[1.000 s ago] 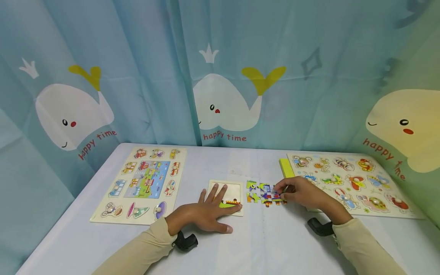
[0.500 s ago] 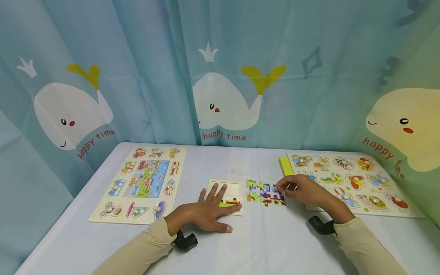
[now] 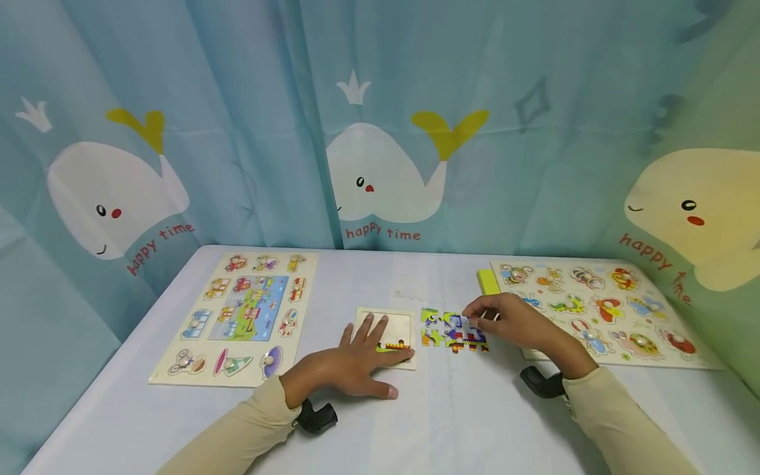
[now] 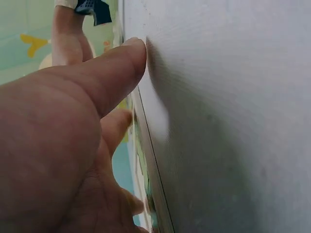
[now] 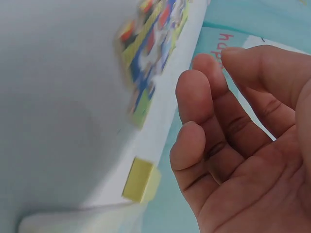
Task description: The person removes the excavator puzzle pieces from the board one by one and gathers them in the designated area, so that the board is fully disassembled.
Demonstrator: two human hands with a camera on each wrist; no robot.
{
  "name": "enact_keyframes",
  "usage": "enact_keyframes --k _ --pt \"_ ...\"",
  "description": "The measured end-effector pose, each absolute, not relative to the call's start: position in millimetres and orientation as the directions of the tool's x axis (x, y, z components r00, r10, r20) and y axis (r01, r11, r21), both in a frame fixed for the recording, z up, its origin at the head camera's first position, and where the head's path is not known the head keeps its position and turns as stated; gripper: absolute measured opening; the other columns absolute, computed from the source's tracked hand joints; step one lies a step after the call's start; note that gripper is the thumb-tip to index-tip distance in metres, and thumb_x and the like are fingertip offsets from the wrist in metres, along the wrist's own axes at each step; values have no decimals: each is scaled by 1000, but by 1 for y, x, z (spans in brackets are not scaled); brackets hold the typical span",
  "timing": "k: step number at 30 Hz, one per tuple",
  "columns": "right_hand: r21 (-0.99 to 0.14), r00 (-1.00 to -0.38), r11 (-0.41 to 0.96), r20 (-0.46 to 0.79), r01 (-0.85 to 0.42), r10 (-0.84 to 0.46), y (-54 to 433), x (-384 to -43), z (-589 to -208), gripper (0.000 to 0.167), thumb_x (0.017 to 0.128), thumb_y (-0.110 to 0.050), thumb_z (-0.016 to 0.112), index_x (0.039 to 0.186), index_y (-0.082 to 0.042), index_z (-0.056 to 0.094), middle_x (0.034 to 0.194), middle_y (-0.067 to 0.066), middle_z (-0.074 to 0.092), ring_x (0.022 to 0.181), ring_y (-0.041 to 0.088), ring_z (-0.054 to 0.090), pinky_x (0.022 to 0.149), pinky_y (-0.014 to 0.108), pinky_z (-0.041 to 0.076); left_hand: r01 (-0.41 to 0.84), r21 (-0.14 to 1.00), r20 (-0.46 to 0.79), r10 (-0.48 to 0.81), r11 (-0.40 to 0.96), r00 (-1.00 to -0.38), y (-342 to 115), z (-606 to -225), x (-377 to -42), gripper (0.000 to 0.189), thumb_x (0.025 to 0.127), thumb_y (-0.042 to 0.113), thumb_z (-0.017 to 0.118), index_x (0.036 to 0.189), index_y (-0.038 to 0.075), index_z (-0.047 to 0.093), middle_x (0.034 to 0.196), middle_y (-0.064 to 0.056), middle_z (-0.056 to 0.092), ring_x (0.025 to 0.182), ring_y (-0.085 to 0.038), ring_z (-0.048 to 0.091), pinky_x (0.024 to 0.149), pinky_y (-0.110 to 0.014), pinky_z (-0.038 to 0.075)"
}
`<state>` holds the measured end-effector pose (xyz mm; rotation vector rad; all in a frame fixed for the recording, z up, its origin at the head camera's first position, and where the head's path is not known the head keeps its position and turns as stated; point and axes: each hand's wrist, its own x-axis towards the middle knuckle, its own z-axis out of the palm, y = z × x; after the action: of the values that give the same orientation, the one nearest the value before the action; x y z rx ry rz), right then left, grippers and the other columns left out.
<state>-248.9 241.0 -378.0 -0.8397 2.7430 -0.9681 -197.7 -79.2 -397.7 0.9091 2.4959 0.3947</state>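
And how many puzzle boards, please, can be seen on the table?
3: the vehicle board at left, the small board under the left hand, and the insect board at right. Another could be hidden underneath, but none shows.

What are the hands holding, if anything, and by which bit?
Nothing visible: the left hand lies spread over the wooden board; the right hand looks empty.

On the bench (image 3: 427,422), a tray (image 3: 399,324) lies under the left hand (image 3: 356,364), jigsaw pieces (image 3: 469,342) between both hands, the vehicle board (image 3: 252,307) left of them, the insect board (image 3: 590,301) right.
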Motion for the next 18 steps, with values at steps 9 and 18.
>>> enact_keyframes --k 9,18 --pt "-649 -814 589 80 -480 -575 214 -251 -370 14 93 -3 62 104 -1 70 91 4 68 72 14 55 62 28 47 550 392 -295 667 738 -684 -90 -388 -195 66 93 54 57 152 40 30 161 -14 -13 143 -33 -20 110 -61 -3" --pt "-686 -770 522 89 -507 -632 184 -252 -375 16 94 -4 60 105 0 70 92 6 69 72 13 56 62 28 48 497 391 -338 623 775 -705 -101 -390 -183 71 89 57 62 151 39 33 159 -19 -14 143 -36 -19 111 -60 2"
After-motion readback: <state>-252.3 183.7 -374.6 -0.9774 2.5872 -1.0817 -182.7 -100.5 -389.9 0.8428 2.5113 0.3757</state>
